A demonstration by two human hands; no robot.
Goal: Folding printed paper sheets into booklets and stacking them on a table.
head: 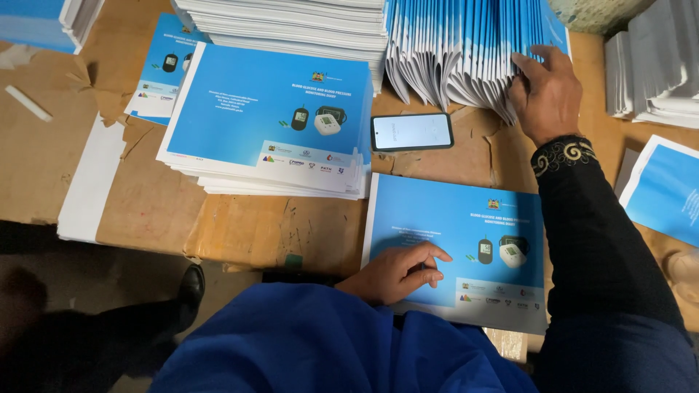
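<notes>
At the lower centre of the frame we see the left hand resting flat on a single booklet, which lies on the table near its front edge. Above and to the left of this booklet sits a stack of booklets. Between the two, a little higher, lies a phone. Behind the phone, at the upper centre, a row of folded covers stands fanned out, and the right hand touches its right end. At the far right lie more paper stacks.
</notes>
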